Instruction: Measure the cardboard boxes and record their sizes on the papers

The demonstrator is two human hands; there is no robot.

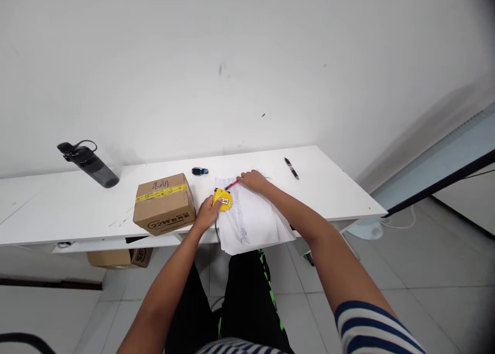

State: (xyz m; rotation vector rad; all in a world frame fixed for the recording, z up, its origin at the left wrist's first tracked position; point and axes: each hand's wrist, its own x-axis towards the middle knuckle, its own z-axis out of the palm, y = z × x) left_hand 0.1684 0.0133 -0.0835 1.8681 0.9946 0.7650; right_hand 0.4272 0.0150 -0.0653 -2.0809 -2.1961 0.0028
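Observation:
My left hand [208, 212] is closed around a yellow tape measure [223, 200], its thumb on the case. The tape measure rests over the left part of a stack of white printed papers [255, 217]. Just above and to the right, my right hand [252, 181] is closed on a thin red stick-like thing [232, 184]. The red thing slants down towards the tape measure; whether it touches the case I cannot tell. My right forearm covers part of the papers, which hang over the front edge of the white table [328, 189].
A taped cardboard box [164, 204] stands left of my left hand. Farther left is a dark water bottle [91, 163]. Behind the papers lies a wristwatch-like dark item [200, 171]; a black pen [291, 168] lies to the right. Another cardboard box [112, 258] is under the table.

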